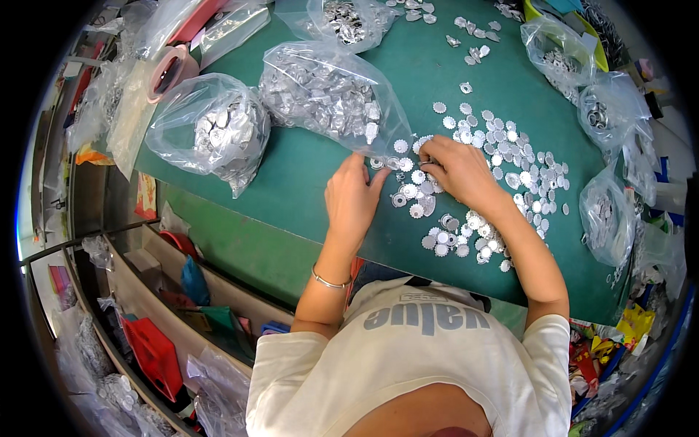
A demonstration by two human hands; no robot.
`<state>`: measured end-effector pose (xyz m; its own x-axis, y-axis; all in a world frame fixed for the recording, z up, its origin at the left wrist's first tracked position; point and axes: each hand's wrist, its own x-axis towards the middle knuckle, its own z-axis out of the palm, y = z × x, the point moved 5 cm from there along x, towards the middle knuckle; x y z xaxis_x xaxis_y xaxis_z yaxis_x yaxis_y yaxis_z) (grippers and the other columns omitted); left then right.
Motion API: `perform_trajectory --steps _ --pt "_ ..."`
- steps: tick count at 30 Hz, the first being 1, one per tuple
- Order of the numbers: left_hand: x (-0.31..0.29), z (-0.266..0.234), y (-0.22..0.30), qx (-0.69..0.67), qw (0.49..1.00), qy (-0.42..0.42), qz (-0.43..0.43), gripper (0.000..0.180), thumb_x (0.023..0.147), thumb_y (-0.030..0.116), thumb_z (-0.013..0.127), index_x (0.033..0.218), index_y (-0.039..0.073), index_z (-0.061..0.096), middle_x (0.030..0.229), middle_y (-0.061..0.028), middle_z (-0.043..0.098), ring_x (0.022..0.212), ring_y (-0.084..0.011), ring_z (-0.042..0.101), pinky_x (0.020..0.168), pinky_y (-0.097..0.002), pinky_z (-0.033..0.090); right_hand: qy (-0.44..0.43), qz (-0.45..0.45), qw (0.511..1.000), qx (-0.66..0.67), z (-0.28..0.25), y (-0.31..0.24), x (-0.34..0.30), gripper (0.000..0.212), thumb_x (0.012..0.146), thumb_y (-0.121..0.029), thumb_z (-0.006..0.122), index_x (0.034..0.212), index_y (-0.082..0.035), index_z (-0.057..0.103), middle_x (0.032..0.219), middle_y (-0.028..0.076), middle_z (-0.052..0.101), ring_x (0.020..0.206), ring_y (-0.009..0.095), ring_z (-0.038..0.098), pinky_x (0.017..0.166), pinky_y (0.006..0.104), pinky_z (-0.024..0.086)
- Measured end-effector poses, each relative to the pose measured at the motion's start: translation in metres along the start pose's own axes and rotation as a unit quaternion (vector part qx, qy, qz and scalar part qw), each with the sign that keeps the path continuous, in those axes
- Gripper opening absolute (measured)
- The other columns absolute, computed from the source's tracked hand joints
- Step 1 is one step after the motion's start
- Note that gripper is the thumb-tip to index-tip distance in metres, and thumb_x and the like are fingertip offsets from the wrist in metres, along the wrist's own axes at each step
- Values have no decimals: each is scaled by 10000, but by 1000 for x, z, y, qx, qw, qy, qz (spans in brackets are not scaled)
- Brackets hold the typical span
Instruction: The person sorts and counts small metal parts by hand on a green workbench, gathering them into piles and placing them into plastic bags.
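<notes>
My left hand [352, 193] is over the green table, its fingers curled at the lower edge of a large clear bag and its thumb held toward the right. What it holds, if anything, is too small to make out. My right hand [464, 173] has its fingers bent and pinches a small silver metal piece [424, 163]. Around and below both hands lie many round silver discs with toothed rims [416, 211], spread loosely and partly overlapping. Some of them are covered by my right hand and forearm.
The large clear bag [320, 91] of silver metal pieces lies beyond my left hand. Another filled bag [226, 138] stands left of it, near a tape roll [172, 73]. Several bags [608, 215] line the table's right edge. An open drawer [182, 306] is at lower left.
</notes>
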<state>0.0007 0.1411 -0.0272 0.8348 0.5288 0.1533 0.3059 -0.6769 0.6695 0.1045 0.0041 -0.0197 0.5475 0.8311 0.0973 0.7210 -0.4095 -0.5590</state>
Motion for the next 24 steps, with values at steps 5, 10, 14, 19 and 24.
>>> perform_trajectory --steps 5,10,14,19,24 --pt "3 3 -8 15 999 -39 -14 269 685 141 755 786 13 542 654 -113 532 566 -315 529 532 -395 421 -87 159 838 514 -13 18 -9 119 785 -100 605 840 -52 510 868 69 537 598 122 499 420 234 337" --pt "0 3 -14 -87 996 -30 -20 220 713 82 726 774 5 529 642 -71 504 528 -207 495 488 -331 390 -104 154 783 594 3 15 -5 155 817 -113 591 943 -29 562 825 48 523 567 88 459 443 207 336" --pt "-5 0 -18 -404 894 -65 -184 90 806 43 620 822 1 542 644 9 460 513 -66 403 425 -207 299 -95 96 980 144 19 -3 14 293 787 -165 649 1057 -56 612 800 68 582 669 204 576 598 341 455" --pt "-13 7 -27 -716 625 -117 -288 93 861 59 490 878 -21 535 678 -13 391 528 -77 352 417 -178 283 -15 -18 1000 -1 29 -14 26 236 766 -193 674 947 -56 610 825 95 594 684 303 589 609 403 460" --pt "-28 15 -23 -777 470 -36 -417 113 822 60 506 880 -19 561 786 -68 492 613 -142 452 437 -219 358 -95 145 895 412 17 5 19 111 832 -131 586 831 -32 536 725 43 519 560 131 493 449 271 413"
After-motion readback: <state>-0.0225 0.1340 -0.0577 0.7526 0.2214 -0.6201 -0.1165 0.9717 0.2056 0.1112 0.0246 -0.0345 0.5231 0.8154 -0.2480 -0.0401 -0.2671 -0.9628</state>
